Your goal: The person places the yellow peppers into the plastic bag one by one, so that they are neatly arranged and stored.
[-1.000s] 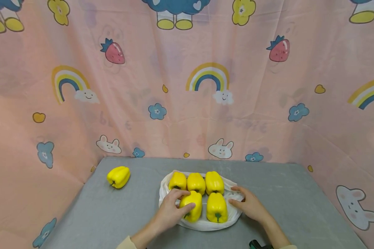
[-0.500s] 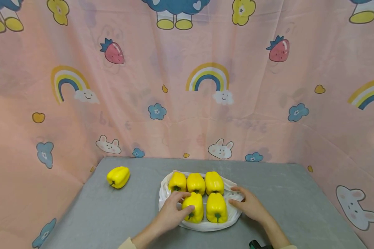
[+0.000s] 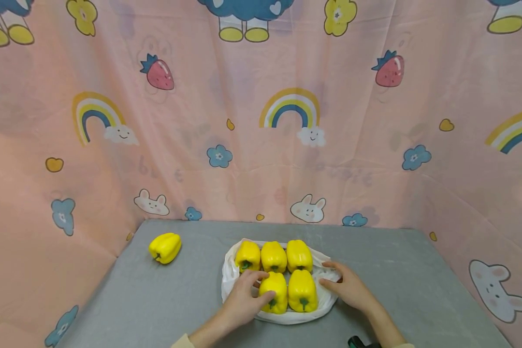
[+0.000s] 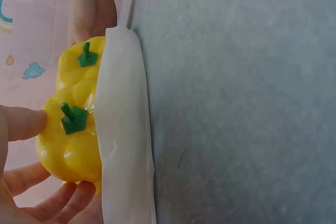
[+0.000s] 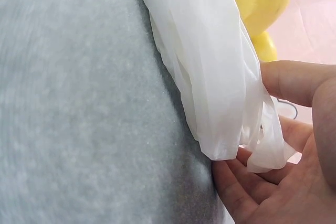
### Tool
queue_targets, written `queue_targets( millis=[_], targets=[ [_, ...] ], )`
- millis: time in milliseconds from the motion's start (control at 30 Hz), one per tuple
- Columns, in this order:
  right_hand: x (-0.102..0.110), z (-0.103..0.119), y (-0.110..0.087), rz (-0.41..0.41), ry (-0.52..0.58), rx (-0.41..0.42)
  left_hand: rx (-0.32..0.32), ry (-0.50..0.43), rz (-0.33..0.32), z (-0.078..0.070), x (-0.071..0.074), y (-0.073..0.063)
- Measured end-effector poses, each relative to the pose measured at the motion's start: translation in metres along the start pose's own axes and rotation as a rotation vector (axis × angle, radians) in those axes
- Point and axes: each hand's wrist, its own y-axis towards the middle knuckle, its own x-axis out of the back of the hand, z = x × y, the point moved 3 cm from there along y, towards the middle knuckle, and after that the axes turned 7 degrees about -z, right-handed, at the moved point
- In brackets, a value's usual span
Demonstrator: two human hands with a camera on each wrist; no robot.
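Observation:
In the head view my left hand [image 3: 245, 298] holds the front-left yellow bell pepper [image 3: 276, 293] between thumb and fingers. This pepper [image 4: 71, 135] stands with its green stem toward me, right beside another front pepper [image 3: 302, 291]. Behind them is a row of three more, the middle one [image 3: 274, 256] between its two neighbours. All sit inside a white plastic bag [image 3: 287, 317] whose sides are folded low around them. At the bag's right side my right hand [image 3: 347, 285] grips the crumpled edge, thumb inside and fingers outside and below, as the bag [image 5: 210, 77] shows in the right wrist view.
A single yellow bell pepper [image 3: 165, 248] lies on its side at the back left of the grey table [image 3: 165, 299]. A dark object [image 3: 360, 342] shows at the front edge by my right forearm. A pink patterned curtain [image 3: 261, 183] surrounds the table.
My left hand has shifted the front-left pepper rightward and slightly toward me, closing the gap to its front neighbour. My right hand has stayed at the bag's edge.

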Motion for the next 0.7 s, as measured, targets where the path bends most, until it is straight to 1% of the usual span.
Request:
queue_targets(
  millis=[67, 200, 567, 700],
  targets=[
    [0.0000, 0.0001, -0.0001, 0.001, 0.002, -0.003, -0.009, 0.005, -0.014, -0.0004, -0.0013, -0.0005],
    [0.0006, 0.0011, -0.0011, 0.004, 0.007, -0.003, -0.006, 0.012, -0.020, -0.0010, -0.0022, -0.0008],
    [0.0002, 0.0022, -0.0011, 0.003, 0.014, 0.008, 0.034, 0.058, -0.020, -0.0026, -0.0028, -0.0014],
    [0.0002, 0.0023, -0.0011, 0.001, 0.002, 0.008, 0.035, 0.076, -0.012, -0.0035, -0.0020, -0.0018]
  ],
)
